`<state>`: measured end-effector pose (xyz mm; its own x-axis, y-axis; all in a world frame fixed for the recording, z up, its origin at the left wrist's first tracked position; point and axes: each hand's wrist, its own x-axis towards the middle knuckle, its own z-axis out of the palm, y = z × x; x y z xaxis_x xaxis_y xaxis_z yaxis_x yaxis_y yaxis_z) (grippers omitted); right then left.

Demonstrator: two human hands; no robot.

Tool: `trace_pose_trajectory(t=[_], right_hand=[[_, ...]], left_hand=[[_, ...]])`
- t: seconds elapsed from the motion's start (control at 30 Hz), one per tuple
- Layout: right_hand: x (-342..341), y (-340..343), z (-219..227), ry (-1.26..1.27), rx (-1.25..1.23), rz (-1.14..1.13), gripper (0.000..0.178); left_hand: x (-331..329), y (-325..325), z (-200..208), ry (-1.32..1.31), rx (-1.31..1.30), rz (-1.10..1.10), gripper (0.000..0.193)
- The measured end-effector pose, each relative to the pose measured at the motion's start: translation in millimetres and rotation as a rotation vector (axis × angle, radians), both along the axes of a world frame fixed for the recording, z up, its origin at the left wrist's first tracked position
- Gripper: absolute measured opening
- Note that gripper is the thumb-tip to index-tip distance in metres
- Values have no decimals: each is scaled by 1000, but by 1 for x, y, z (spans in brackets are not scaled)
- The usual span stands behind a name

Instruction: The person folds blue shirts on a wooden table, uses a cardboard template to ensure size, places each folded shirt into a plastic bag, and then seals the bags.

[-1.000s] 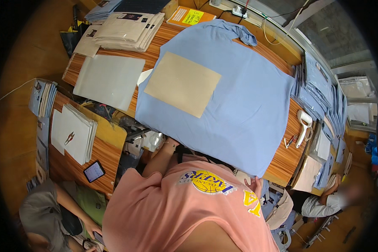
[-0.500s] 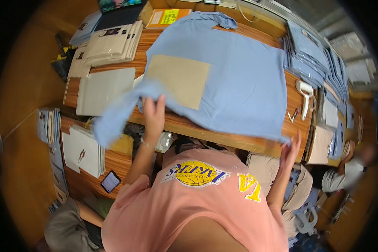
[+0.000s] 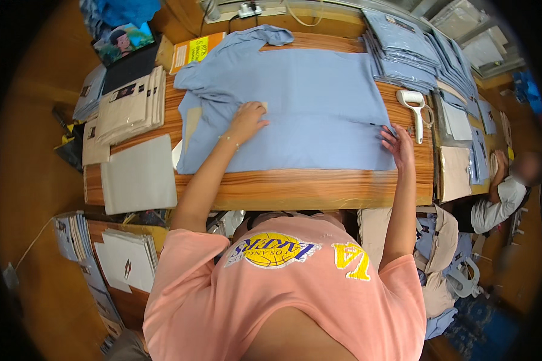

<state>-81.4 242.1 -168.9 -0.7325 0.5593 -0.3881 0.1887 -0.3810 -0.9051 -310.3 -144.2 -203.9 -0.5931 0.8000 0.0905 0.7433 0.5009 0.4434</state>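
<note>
A light blue long-sleeved garment [image 3: 319, 108] lies spread on the wooden table, its near side folded over toward the far side. Most of a beige card [image 3: 192, 127] is covered by the fabric; a strip shows near the left end. My left hand [image 3: 247, 122] rests on the folded layer left of the middle, fingers stretched out over the cloth. A small pale corner [image 3: 264, 106] shows beside its fingertips. At the garment's right edge is my right hand [image 3: 398, 146], fingers apart and touching or just over the cloth; I cannot tell which.
A white lint roller [image 3: 413, 111] lies to the right. Packed blue garments [image 3: 403, 45] are stacked at the far right, beige packs [image 3: 132, 108] at the left. A translucent sheet [image 3: 140, 174] lies by the near left edge. Another person [image 3: 503, 195] is at the far right.
The near part of the garment, with its sleeve, has been laid over the card. My left hand has let go of the sleeve and moved onto the cloth. My right hand has moved farther over the table.
</note>
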Motion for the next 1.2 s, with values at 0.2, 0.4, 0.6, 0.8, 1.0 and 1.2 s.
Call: trace_pose_trajectory(t=[0.2, 0.4, 0.6, 0.8, 1.0, 1.2], right_hand=[[-25, 7, -9, -65, 29, 7, 27], [-30, -4, -86, -219, 1010, -37, 55], [-15, -51, -89, -540, 1536, 264, 56], [71, -77, -88, -606, 1504, 328, 56], [61, -91, -53, -271, 1515, 102, 50], [-90, -195, 48, 50, 905, 666, 31]], left_hand=[[-12, 2, -24, -1, 144, 62, 20], [0, 9, -36, 178, 173, 146, 22], [6, 1, -44, 167, 169, 139, 33], [76, -27, -50, 168, 130, 148, 32], [95, -33, -22, -27, 241, 178, 28], [83, -114, 12, -60, 516, 596, 21]])
